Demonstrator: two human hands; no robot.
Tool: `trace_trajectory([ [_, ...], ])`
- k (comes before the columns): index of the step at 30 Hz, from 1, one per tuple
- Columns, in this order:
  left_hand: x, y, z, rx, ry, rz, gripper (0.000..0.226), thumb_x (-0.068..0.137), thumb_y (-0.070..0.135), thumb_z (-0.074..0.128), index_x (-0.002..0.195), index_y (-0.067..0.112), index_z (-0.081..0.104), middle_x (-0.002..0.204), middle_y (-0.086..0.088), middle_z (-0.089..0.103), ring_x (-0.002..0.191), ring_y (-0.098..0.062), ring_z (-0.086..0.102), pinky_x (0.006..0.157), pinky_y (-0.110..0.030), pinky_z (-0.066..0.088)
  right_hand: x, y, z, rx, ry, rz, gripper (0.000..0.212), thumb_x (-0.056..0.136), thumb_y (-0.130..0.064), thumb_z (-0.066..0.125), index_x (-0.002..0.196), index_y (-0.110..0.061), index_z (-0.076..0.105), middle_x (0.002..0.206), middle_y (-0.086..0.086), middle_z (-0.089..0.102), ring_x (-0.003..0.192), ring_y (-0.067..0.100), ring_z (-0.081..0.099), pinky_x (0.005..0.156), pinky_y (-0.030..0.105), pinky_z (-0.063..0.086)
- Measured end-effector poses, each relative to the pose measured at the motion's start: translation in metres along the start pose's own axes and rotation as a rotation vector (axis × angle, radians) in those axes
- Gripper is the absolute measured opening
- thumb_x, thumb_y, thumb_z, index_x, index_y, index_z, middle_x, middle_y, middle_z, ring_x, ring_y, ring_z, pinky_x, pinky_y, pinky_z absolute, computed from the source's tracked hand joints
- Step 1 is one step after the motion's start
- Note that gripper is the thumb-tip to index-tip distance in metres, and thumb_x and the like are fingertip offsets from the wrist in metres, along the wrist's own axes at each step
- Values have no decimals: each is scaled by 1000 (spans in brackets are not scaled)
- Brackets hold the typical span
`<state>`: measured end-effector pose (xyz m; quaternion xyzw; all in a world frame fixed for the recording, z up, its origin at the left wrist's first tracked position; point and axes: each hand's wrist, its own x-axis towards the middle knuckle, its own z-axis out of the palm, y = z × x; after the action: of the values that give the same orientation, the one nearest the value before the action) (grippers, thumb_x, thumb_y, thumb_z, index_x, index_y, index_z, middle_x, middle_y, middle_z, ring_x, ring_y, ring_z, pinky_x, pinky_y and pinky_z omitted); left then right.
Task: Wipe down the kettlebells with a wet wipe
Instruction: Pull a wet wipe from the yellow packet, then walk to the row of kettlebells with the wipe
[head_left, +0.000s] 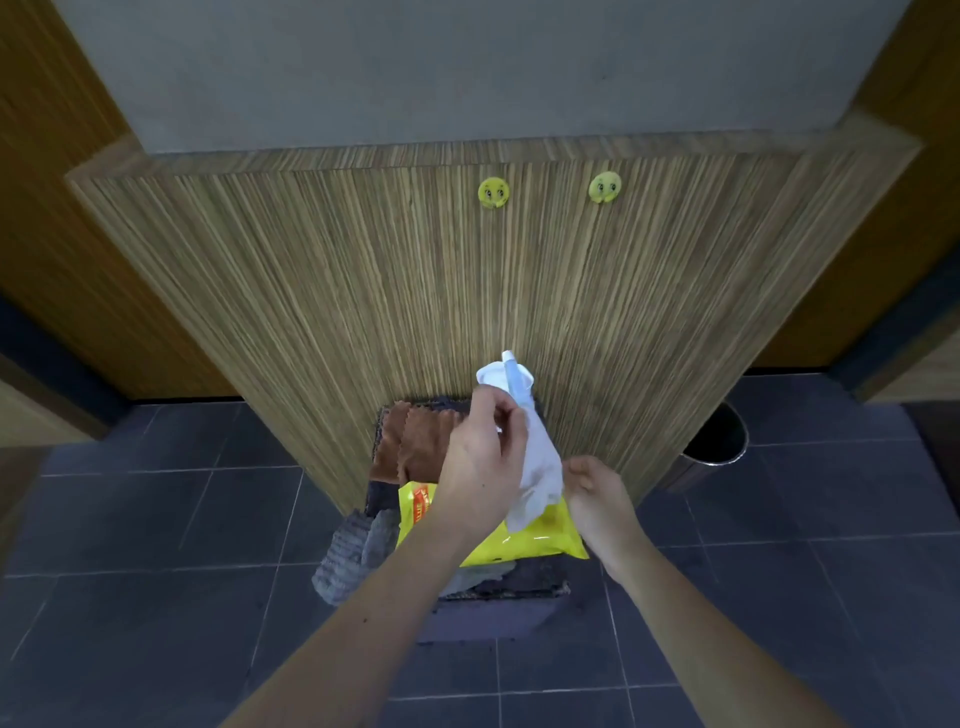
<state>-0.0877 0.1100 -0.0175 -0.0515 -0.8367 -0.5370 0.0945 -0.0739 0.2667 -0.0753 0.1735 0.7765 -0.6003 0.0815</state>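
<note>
A yellow wet wipe pack (524, 548) lies on top of a dark box (498, 590) filled with cloths, at the foot of a wooden panel. A white wet wipe (540, 470) stands up out of the pack. My left hand (480, 462) pinches the wipe's upper part. My right hand (597, 493) curls around the pack's right edge, its fingertips next to the wipe. No kettlebell is in view.
A white spray bottle head (511, 376) sticks up behind the wipe. Brown cloths (415, 447) and a grey cloth (345, 558) lie in the box. A round metal bin (719, 441) stands to the right. Two yellow smiley hooks (493, 193) sit on the wooden panel (363, 291).
</note>
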Motion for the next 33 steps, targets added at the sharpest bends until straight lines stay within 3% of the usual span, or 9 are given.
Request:
trace_trajectory([
  [3,6,33,10,3,-42,29,13,108,19,56,98,24,50,68,5,58,59,-11,56,58,-23,43,-7,-19,-36,42,14,30,43,85,-57,66,91,-15,72,94,4,79,98,24,74,94,48,57],
  [8,16,111,30,-156,-150,-52,20,96,26,78,99,23,59,82,0,70,71,-1,61,70,-13,44,-44,-67,-117,-4,145,-18,33,103,-43,58,94,-14,69,90,-6,70,88,14,65,71,26,44],
  [11,16,167,47,-123,-230,-45,39,77,32,94,99,34,62,72,11,63,68,-5,57,68,-20,49,-81,-84,-185,-117,210,-53,27,104,-46,54,113,-23,66,108,-11,70,103,8,65,75,21,44],
  [14,2,228,67,-85,-350,69,31,76,22,92,98,28,70,70,10,57,66,-4,52,68,-22,46,-133,-94,-260,-306,335,-97,37,104,-50,52,130,-25,59,125,-8,65,112,10,60,89,26,44],
  [16,-19,272,84,-13,-423,179,16,85,18,84,88,24,69,76,3,61,69,-8,54,68,-28,45,-182,-97,-316,-466,411,-98,51,103,-56,48,143,-24,51,140,-2,58,126,17,54,102,33,45],
  [21,-93,383,133,153,-578,419,22,100,30,70,83,27,58,76,6,60,66,-7,55,61,-21,39,-330,-95,-442,-736,599,-12,73,102,-65,39,160,-22,29,167,2,30,156,26,21,125,48,25],
  [24,-146,444,162,162,-618,574,32,103,29,68,79,40,50,74,17,57,69,-2,58,63,-23,43,-421,-89,-502,-789,693,21,80,98,-72,39,163,-26,23,172,2,19,160,25,7,127,49,14],
  [27,-202,499,196,88,-699,623,9,103,27,68,95,29,67,92,8,70,85,-7,67,75,-32,58,-516,-75,-557,-856,780,74,85,95,-77,39,163,-29,20,172,2,16,160,27,5,127,48,11],
  [33,-295,566,271,-34,-822,694,19,99,20,73,83,18,61,78,4,55,75,-10,56,66,-25,40,-656,-6,-629,-868,886,277,97,87,-88,33,164,-34,10,174,0,4,160,24,-7,130,47,0],
])
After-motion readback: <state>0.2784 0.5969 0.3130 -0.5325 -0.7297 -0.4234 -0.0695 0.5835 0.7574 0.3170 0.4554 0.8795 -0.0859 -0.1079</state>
